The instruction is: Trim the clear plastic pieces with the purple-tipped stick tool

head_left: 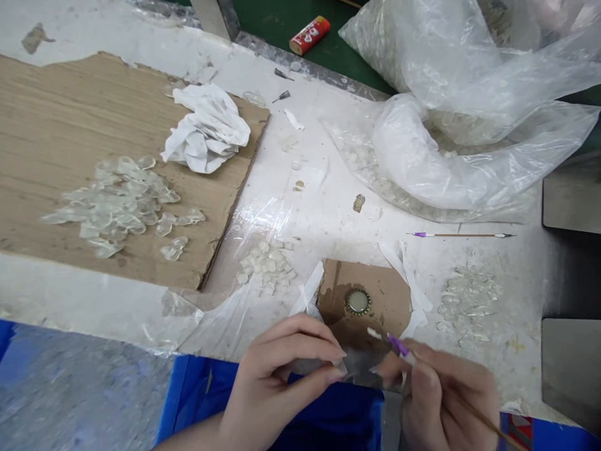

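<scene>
My left hand [286, 369] is closed in a pinch at the table's front edge. Between thumb and forefinger shows a small clear plastic piece [343, 367], mostly covered by the fingertips. To its right, my right hand [441, 388] grips a thin brown stick [476, 410] with a purple needle hub [398, 345] at its front end. A small whitish piece [374, 334] sits at the tip. Just beyond both hands, a metal bottle cap [359, 302] lies on a small cardboard piece [335, 282], held by white tape strips [310, 288] at its sides.
Small whitish cubes [267, 266] lie left of the cap, clear pieces [469, 300] right. A large cardboard sheet [70, 125] carries a clear-parts pile [117, 197] and crumpled tissue [206, 128]. Farther back are plastic bags [446, 181], a second purple-hubbed stick [462, 235] and a red lighter-like object [310, 35].
</scene>
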`<state>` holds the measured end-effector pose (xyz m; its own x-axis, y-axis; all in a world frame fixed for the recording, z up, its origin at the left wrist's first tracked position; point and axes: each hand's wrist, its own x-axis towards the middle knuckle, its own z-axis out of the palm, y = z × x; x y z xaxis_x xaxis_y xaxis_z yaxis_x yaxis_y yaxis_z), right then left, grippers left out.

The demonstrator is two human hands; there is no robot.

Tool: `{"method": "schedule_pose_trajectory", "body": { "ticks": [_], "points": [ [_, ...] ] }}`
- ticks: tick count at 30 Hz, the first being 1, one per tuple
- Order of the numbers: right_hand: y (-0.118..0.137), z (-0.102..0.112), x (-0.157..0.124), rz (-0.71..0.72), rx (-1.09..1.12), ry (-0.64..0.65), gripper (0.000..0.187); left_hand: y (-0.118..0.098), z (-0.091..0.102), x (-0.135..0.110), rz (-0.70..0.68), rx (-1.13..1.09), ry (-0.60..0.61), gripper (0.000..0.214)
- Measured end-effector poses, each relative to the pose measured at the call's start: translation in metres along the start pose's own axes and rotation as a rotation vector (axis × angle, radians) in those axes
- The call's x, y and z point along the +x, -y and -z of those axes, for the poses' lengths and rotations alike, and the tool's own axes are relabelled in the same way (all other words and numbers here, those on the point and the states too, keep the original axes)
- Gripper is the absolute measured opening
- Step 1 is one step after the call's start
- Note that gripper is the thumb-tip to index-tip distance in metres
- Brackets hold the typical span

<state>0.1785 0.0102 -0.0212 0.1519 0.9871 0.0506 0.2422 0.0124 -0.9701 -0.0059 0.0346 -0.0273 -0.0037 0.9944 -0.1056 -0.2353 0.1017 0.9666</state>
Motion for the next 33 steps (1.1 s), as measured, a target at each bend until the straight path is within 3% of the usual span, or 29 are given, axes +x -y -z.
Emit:
{"method": "schedule_pose_trajectory", "body": {
  "ticks": [4,8,15,22,24,28,33],
  "points": [
    [-0.012,0.002,0.018,0.211,-0.283,0.065,0.016,0.001,0.002,0.001,-0.063,0.113,-0.029,0.036],
    [-0.022,0.0,0.029,0.36,-0.354,0.137,0.015,0.003,0.004,0.001,-0.083,0.175,-0.029,0.038],
    [-0.024,-0.001,0.027,0.396,-0.379,0.148,0.014,0.015,0.002,-0.009,-0.022,-0.017,-0.051,0.047],
    [-0.027,-0.001,0.029,0.358,-0.34,0.126,0.013,0.023,0.003,-0.015,-0.016,-0.085,-0.051,0.036],
    [-0.023,-0.002,0.026,0.307,-0.263,0.117,0.017,0.024,0.004,-0.014,-0.007,-0.079,-0.046,0.032],
    [-0.013,-0.008,0.016,0.207,0.163,0.034,0.013,0.023,0.004,-0.012,-0.024,-0.053,-0.039,0.028],
    [-0.004,-0.013,0.007,0.187,0.308,0.171,0.019,0.015,0.0,-0.01,0.015,-0.048,-0.082,0.047]
  ]
}}
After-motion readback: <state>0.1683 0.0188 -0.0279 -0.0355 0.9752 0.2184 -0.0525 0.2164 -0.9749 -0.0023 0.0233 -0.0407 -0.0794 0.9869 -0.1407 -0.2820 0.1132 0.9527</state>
